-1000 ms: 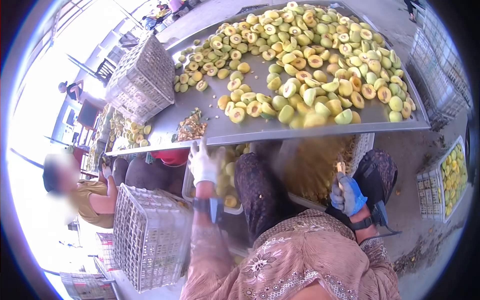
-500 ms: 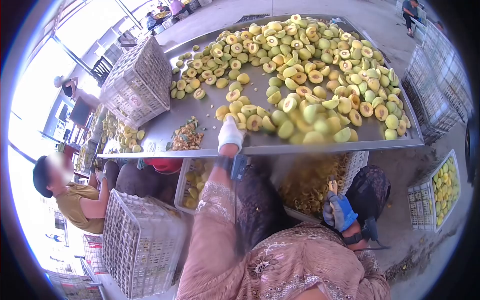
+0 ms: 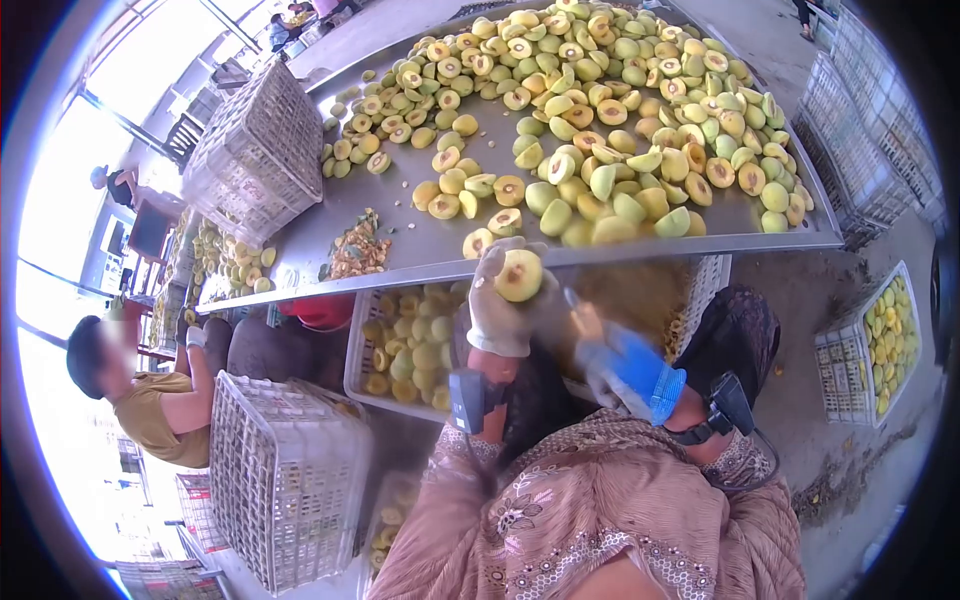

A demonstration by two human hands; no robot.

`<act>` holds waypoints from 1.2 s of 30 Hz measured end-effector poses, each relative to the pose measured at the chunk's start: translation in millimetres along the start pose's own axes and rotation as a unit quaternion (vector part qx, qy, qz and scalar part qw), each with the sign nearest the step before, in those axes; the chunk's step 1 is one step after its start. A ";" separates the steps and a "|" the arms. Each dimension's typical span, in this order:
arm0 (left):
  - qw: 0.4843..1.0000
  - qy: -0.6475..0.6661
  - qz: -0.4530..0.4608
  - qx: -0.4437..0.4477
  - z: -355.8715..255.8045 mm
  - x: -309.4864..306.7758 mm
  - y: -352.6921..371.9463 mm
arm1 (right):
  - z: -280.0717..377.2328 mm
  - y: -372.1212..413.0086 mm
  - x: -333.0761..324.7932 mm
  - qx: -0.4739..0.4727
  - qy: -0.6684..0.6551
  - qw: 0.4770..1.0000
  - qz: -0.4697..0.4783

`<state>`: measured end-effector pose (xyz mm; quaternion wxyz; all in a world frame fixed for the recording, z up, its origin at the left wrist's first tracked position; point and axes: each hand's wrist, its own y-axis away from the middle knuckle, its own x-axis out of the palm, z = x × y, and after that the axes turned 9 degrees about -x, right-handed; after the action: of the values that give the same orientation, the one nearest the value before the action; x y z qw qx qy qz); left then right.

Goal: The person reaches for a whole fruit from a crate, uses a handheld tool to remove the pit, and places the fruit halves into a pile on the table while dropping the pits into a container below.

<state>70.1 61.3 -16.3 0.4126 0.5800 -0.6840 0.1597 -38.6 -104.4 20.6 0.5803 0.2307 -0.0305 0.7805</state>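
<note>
White-gloved left hand (image 3: 497, 318) cups a halved fruit (image 3: 520, 275), cut face up, just below the counter (image 3: 420, 238) edge. Blue-gloved right hand (image 3: 628, 368) grips a blurred tool (image 3: 573, 300) beside it; a steady cradle should keep the cut clean

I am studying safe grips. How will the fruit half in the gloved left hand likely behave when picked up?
The fruit half probably feels light: the left hand cups it alone. Its cut face looks moist, so it may be slippery. It seems unlikely to roll far, since halves lie settled on the table.
</note>
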 end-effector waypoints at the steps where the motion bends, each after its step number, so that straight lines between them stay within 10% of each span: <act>1: 1.000 -0.019 0.005 -0.002 5.2 3.7 3.6 | -1.7 -0.5 1.4 0.008 0.011 1.000 -0.012; 19: 0.923 -0.340 -0.023 0.180 46.1 16.4 35.4 | -26.0 11.1 2.0 0.015 0.093 0.995 -0.045; 27: 0.940 -0.312 0.126 -0.061 20.1 22.5 39.6 | -19.3 22.1 -5.0 0.090 0.001 0.996 -0.003; 30: 0.945 -0.319 -0.055 0.048 49.6 25.9 46.4 | -24.4 22.8 -4.4 0.040 0.027 0.999 -0.001; 36: 0.932 -0.360 0.019 -0.032 39.1 23.0 38.8 | -18.9 26.6 -16.1 0.121 -0.068 0.990 0.027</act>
<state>19.7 29.6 -12.7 0.1545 0.5719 -0.8023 -0.0742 -65.7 -121.4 3.2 0.5237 0.3508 0.0185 0.7761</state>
